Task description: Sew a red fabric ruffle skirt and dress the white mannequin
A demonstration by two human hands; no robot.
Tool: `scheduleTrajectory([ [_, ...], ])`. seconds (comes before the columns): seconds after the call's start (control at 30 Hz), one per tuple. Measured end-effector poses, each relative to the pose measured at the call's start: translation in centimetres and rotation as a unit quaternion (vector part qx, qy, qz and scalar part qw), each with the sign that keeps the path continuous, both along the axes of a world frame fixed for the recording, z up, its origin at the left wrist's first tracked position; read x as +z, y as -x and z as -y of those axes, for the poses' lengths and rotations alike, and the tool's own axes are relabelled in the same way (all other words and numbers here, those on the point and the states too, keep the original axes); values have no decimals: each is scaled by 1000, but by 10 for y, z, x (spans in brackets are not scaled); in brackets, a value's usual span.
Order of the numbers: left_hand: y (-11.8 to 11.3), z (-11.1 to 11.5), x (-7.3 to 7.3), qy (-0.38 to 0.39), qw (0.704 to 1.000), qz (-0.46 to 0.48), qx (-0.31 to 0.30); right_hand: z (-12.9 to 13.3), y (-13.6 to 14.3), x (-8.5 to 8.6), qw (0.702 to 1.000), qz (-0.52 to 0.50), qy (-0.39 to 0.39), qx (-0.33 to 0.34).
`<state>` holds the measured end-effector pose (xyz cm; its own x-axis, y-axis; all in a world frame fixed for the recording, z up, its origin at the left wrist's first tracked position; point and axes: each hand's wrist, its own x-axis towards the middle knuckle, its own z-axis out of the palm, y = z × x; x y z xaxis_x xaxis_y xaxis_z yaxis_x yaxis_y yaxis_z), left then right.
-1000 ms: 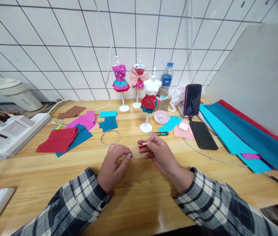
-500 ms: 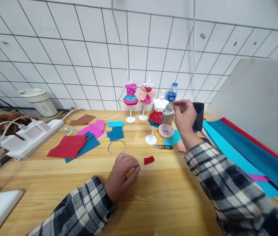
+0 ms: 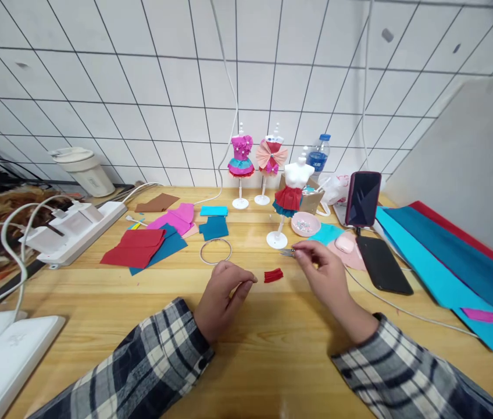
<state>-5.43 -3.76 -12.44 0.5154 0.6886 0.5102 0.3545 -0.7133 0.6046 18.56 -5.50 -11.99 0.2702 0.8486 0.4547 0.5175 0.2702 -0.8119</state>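
Observation:
My left hand (image 3: 225,298) rests low over the table. Its thumb and fingertips are pinched together just left of a small pleated strip of red fabric (image 3: 273,275), and what they hold is too small to make out. My right hand (image 3: 325,273) is closed over the handles of the thread snips (image 3: 288,252). Only the blades show, pointing left past the fingertips. Behind them stands a white mini dress form (image 3: 297,174) with a ruffled red skirt (image 3: 289,198) over teal. A metal hoop (image 3: 215,251) lies beyond my left hand.
Two dressed mini forms (image 3: 241,157) stand at the back. A pink bowl of small beads (image 3: 306,223), a water bottle (image 3: 318,152), an upright phone (image 3: 363,199) and a black phone (image 3: 383,265) are right. Red fabric (image 3: 133,248) and a power strip (image 3: 76,233) are left.
My right hand has come down from raised beside the dress form to the thread snips on the table. My left hand keeps its pinch near the red strip. The view has shifted slightly.

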Motion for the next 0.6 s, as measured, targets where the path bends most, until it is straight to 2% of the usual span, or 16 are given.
scheduleTrajectory([
  [0.1,-3,3,2,-4,1000,-13,-10,21,27,-2,989,-57,82,113],
  [0.2,-5,4,3,-12,999,-30,-8,26,42,1,971,-118,140,151],
  [0.4,-4,4,2,-24,999,-32,-6,29,55,4,964,-153,159,147],
  [0.6,-4,5,2,-27,998,-48,9,33,60,0,981,-126,94,110],
])
